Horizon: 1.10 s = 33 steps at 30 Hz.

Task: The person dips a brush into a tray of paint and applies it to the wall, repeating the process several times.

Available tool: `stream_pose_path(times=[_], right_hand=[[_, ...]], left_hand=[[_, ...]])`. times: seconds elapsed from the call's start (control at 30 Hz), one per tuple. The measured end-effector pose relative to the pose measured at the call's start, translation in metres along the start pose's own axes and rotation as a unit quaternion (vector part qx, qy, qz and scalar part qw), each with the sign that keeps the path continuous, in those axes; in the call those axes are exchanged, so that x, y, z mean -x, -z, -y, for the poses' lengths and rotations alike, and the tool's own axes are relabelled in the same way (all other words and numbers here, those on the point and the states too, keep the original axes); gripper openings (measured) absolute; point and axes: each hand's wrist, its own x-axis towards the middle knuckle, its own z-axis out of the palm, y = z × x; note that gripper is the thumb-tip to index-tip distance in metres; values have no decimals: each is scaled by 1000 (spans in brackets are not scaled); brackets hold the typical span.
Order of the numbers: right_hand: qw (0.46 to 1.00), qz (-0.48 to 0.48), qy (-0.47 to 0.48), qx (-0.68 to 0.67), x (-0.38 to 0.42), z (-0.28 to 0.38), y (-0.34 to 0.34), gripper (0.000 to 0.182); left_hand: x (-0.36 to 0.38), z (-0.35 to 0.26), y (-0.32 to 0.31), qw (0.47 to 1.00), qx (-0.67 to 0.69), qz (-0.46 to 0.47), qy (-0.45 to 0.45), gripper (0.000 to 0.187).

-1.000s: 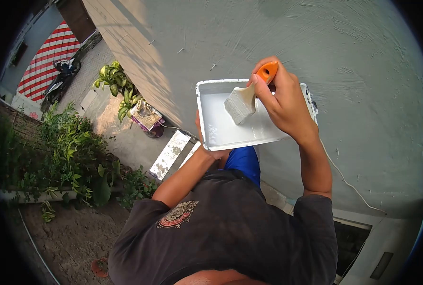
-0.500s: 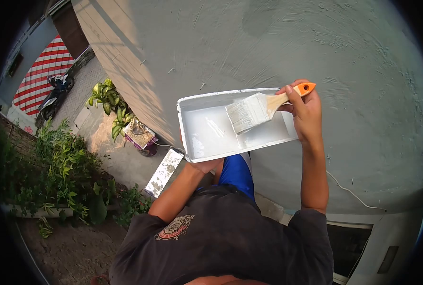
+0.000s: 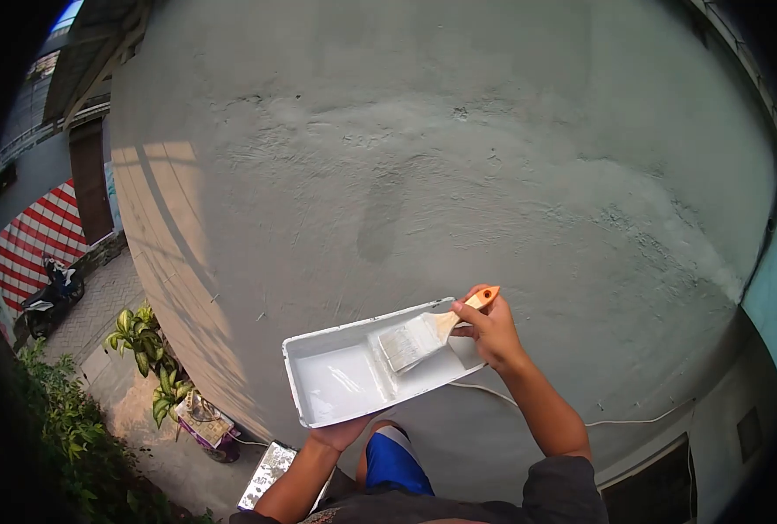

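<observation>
A white rectangular paint tray [image 3: 366, 325] with white liquid in it is held out at the wall, slightly tilted. My left hand [image 3: 346, 431] supports it from below, its fingers hidden under the base. Above the tray's right half, my right hand [image 3: 490, 332] is closed round the handle of a wide paintbrush [image 3: 412, 343]. The handle is pale wood with an orange tip, and the bristles are coated white and point down-left over the tray. Facing me is a grey plastered wall [image 3: 511, 236] with rough trowel marks and a darker patch.
A paint-spattered white surface [image 3: 269, 472] stands low beside my left forearm. Left of it are a purple bucket [image 3: 222, 447] and leafy plants [image 3: 144, 345]. A white cable [image 3: 624, 423] runs along the lower wall. A motorcycle [image 3: 52, 297] is parked farther left.
My view has tilted up, showing more wall, so tray and hands appear lower. The brush now lies farther right over the tray, its bristles angled more downward. Both hands keep their hold.
</observation>
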Motion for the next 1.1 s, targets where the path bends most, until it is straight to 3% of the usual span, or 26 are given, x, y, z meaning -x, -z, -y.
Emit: stream_pose_path(times=[0.13,0.23,0.4,0.5,0.53,0.57,0.63,0.67,0.73,0.77,0.87,1.0,1.07,1.1], right_hand=[[987,15,-56,-150,-18,49,-1,22],[986,22,7,-163,-50,116,2,23],[937,-2,342,-66,-98,292,-32,30],[836,36,546,32,-135,399,-48,26],[796,67,600,46,-142,437,-44,16],[771,2,632,76,-144,456,-70,9],[647,-17,730,220,-171,499,-89,10],[648,-14,728,222,-174,506,-102,10],[469,-128,760,430,-180,516,-130,10],[421,-125,766,469,-189,518,-143,10],[384,-67,786,481,-202,513,-176,9],[392,-75,736,547,-202,503,-194,6],[414,-24,707,573,-227,512,-186,5],[387,-63,695,603,-223,500,-188,5]], left_hand=[[-3,-2,-11,999,44,3,14,77],[-5,-5,-9,999,8,30,22,77],[-4,-8,-13,998,7,50,33,76],[-5,-8,-1,996,70,38,26,77],[2,-5,0,996,71,40,24,77],[3,-7,1,996,83,35,26,77],[4,-11,3,994,98,29,27,77],[4,-12,7,996,85,31,19,76],[3,-19,10,997,72,31,11,74],[2,-24,12,997,72,28,10,74],[2,-35,14,997,73,23,4,73],[11,-43,16,997,78,16,-3,71],[9,-51,17,997,77,18,-9,71],[10,-53,17,997,77,16,-12,70]])
